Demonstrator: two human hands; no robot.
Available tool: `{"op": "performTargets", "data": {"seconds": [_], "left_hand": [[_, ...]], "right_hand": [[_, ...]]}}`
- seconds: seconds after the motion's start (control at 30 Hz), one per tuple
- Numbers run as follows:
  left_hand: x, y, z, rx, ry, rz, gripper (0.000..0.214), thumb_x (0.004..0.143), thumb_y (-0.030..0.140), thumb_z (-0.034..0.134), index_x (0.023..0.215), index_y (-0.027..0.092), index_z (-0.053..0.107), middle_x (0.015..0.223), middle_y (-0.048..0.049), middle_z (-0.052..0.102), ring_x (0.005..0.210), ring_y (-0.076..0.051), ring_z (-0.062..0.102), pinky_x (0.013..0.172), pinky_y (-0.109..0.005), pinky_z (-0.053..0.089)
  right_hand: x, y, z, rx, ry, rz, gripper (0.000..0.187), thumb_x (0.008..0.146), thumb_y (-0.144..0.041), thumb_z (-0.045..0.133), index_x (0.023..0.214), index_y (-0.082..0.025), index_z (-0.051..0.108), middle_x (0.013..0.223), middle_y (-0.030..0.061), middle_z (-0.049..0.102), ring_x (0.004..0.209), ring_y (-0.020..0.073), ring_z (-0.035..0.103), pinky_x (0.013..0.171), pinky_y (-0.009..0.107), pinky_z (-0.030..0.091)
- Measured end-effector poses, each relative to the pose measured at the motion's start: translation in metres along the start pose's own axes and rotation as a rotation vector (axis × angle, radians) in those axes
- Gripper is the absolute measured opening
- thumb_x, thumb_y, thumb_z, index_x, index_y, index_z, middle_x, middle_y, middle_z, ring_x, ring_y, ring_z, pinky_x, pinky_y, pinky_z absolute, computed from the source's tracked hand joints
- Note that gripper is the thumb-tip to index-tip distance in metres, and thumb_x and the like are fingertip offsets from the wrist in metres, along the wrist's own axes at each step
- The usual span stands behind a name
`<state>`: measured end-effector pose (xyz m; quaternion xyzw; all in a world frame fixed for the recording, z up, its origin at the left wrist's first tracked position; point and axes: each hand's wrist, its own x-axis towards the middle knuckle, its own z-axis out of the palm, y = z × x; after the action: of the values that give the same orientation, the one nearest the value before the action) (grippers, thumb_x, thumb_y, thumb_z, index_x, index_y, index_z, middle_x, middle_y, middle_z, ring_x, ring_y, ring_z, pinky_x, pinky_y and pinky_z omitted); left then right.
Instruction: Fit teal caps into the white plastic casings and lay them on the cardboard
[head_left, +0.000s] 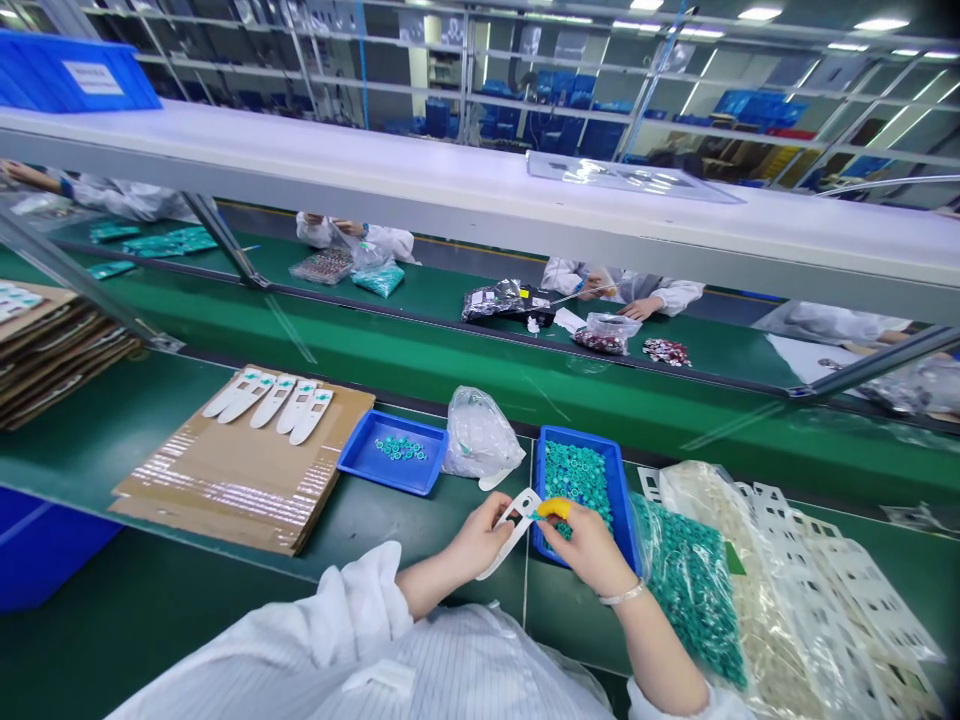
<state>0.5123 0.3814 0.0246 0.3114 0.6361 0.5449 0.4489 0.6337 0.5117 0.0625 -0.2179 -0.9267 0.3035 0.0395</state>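
The left hand (480, 535) grips a white strip (514, 528) just left of the blue tray (624, 510) of green rings (576, 478). The right hand (589, 548), a yellow cot (553, 508) on one finger, pinches closed at the strip's top end, over the tray's near corner. A clear bag (480, 437) lies behind the tray's left side; finished strips (271, 400) rest on cardboard (240, 470) well left of the tray.

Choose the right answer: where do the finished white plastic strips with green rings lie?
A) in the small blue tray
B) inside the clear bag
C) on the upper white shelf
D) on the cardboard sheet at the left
D: five white strips lie side by side on the cardboard sheet, while the small blue tray holds only loose green rings.
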Motion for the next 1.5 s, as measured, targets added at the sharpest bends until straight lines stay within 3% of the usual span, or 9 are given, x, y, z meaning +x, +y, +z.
{"op": "performTargets", "data": {"seconds": [0.13,0.27,0.37,0.5,0.63,0.77,0.93,1.2,1.5], "left_hand": [[-0.007,0.004,-0.002,0.248,-0.062,0.02,0.023,0.073,0.011,0.035,0.091,0.019,0.046,0.073,0.0026,0.056,0.063,-0.011,0.048,0.059,-0.022,0.035],[-0.011,0.012,-0.002,0.265,-0.112,-0.001,0.044,0.066,0.004,0.036,0.106,0.02,0.044,0.091,0.0001,0.061,0.078,-0.013,0.054,0.069,-0.024,0.037],[-0.01,0.015,-0.001,0.085,-0.124,-0.044,0.052,0.059,0.001,0.04,0.108,0.019,0.044,0.091,-0.0009,0.06,0.081,-0.013,0.053,0.07,-0.023,0.038],[-0.007,0.014,0.0,-0.338,-0.191,-0.125,0.042,0.06,0.005,0.045,0.099,0.017,0.041,0.075,0.0024,0.056,0.057,-0.007,0.049,0.053,-0.019,0.034],[-0.008,0.016,0.0,-0.447,-0.231,-0.109,0.034,0.064,0.011,0.049,0.095,0.018,0.038,0.07,0.0038,0.055,0.054,-0.006,0.047,0.051,-0.018,0.031],[-0.014,0.022,0.0,-0.264,-0.184,-0.018,0.023,0.071,0.021,0.051,0.091,0.018,0.041,0.076,0.0016,0.055,0.066,-0.009,0.051,0.058,-0.02,0.036],[-0.017,0.028,-0.003,0.067,-0.127,0.054,0.02,0.079,0.034,0.047,0.09,0.017,0.046,0.069,0.0025,0.053,0.062,-0.009,0.05,0.055,-0.02,0.035],[-0.014,0.02,-0.004,-0.042,-0.145,0.007,0.02,0.08,0.035,0.044,0.09,0.018,0.042,0.068,0.0019,0.054,0.059,-0.011,0.054,0.051,-0.02,0.036],[-0.02,0.026,-0.005,0.427,0.054,0.125,0.021,0.082,0.035,0.041,0.093,0.02,0.05,0.065,0.0029,0.055,0.057,-0.01,0.048,0.056,-0.021,0.033]], "right_hand": [[0.001,-0.016,-0.001,-0.217,-0.007,-0.02,0.024,0.083,-0.022,0.038,0.089,-0.02,0.061,0.089,0.0049,0.061,0.079,0.0176,0.057,0.071,0.031,0.045],[0.001,-0.025,0.007,-0.257,0.042,-0.031,0.024,0.083,-0.021,0.037,0.087,-0.019,0.061,0.089,0.0048,0.06,0.079,0.0172,0.057,0.069,0.03,0.046],[0.001,-0.024,0.018,-0.208,0.094,-0.059,0.022,0.084,-0.021,0.038,0.089,-0.018,0.059,0.087,0.0062,0.06,0.082,0.0184,0.056,0.073,0.032,0.046],[0.0,-0.019,0.028,-0.029,0.263,-0.129,0.016,0.082,-0.026,0.045,0.084,-0.017,0.058,0.089,0.0072,0.057,0.087,0.0185,0.054,0.078,0.034,0.045],[-0.003,-0.015,0.031,0.19,0.386,-0.005,0.02,0.076,-0.037,0.054,0.08,-0.017,0.057,0.091,0.0083,0.055,0.084,0.0191,0.054,0.071,0.033,0.047],[-0.007,-0.01,0.032,0.447,0.24,0.171,0.03,0.073,-0.042,0.057,0.09,-0.017,0.056,0.084,0.0062,0.061,0.072,0.0171,0.058,0.063,0.03,0.048],[-0.009,-0.012,0.03,0.644,0.084,0.204,0.029,0.074,-0.043,0.056,0.082,-0.016,0.059,0.072,0.0034,0.063,0.065,0.0151,0.057,0.061,0.027,0.046],[-0.017,-0.028,0.027,0.797,0.12,0.196,0.031,0.075,-0.042,0.053,0.094,-0.017,0.059,0.088,0.0064,0.064,0.079,0.0186,0.06,0.074,0.033,0.049],[-0.018,-0.026,0.047,0.558,0.331,0.111,0.023,0.079,-0.031,0.049,0.096,-0.018,0.056,0.094,0.0092,0.061,0.087,0.0199,0.057,0.077,0.036,0.049]]}}
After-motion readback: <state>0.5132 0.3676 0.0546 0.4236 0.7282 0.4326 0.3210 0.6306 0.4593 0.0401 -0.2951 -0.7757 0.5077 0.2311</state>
